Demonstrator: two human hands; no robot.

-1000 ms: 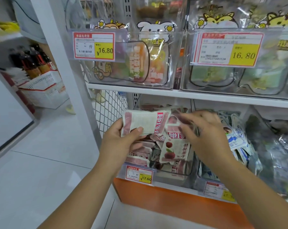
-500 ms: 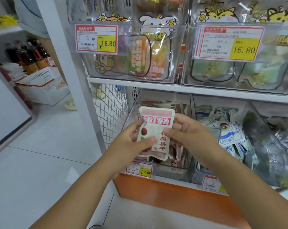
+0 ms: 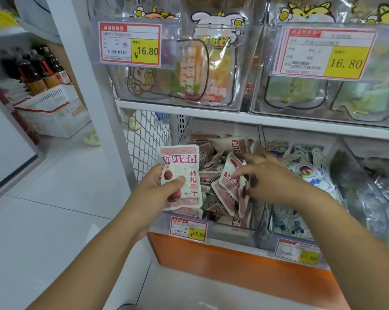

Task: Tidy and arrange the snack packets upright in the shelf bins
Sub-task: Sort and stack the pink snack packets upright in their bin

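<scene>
Left hand [image 3: 152, 194] grips one pink packet [image 3: 181, 175] upright at the clear bin's [image 3: 233, 228] front-left corner. Right hand [image 3: 272, 182] hovers over the bin's heaped packets [image 3: 226, 192] — too overlapped to count — its grip unclear.

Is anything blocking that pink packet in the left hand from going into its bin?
No lid or barrier shows. The pink-and-white snack packet, held upright by the left hand, sits at the front-left of the clear plastic bin; behind it a jumbled heap of pink packets fills the space, with the right hand reaching among them.
</scene>
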